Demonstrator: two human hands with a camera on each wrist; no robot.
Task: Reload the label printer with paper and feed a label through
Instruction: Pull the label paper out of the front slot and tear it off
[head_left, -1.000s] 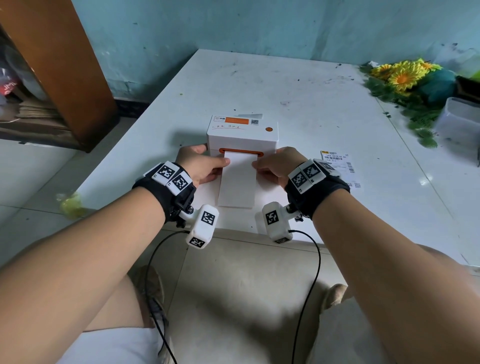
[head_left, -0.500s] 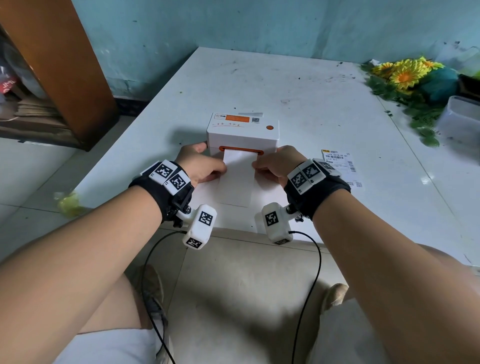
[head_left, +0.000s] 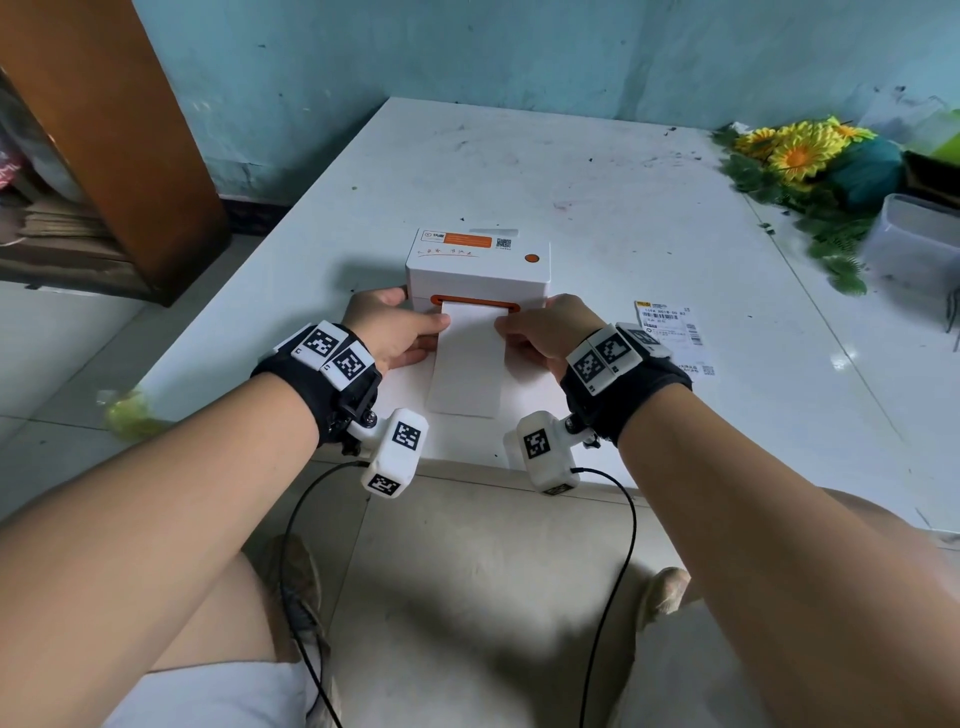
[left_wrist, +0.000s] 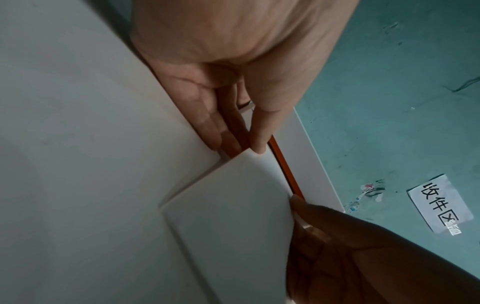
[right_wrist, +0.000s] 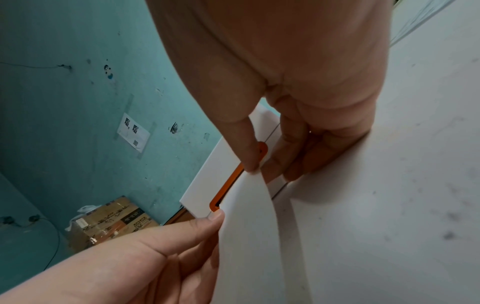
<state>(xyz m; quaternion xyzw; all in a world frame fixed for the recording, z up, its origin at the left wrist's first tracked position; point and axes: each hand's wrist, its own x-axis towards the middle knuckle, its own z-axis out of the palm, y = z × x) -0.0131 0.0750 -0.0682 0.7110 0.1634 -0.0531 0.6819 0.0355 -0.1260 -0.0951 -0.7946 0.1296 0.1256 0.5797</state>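
- The left hand (head_left: 396, 326) pinches the left edge of the paper strip (head_left: 469, 358) just in front of the slot (head_left: 475, 302); the thumb lies on top of the paper and the curled fingers (left_wrist: 207, 121) sit below it, against the printer front.
- The right hand (head_left: 545, 328) pinches the right edge of the same strip at the same height, thumb on top and curled fingers (right_wrist: 291, 156) underneath, beside the slot end.
- The printer (head_left: 478, 270) is a white box standing on the white table (head_left: 571, 171), near its front edge, between the two hands.
- The paper strip comes out of the orange-rimmed slot on the printer front, curves down and lies flat on the table toward the person. Its visible face is blank.
- The printer top carries an orange sticker (head_left: 467, 240) with small print too small to read, a QR code (head_left: 503, 242) and a round orange button (head_left: 531, 257).
- A printed shipping label (head_left: 667, 322) with barcodes lies on the table to the right of the printer; its text is too small to read.
- In the left wrist view a taped white note (left_wrist: 439, 203) on the green wall reads "收件区".
- Yellow artificial flowers (head_left: 800, 150) lie at the far right of the table.
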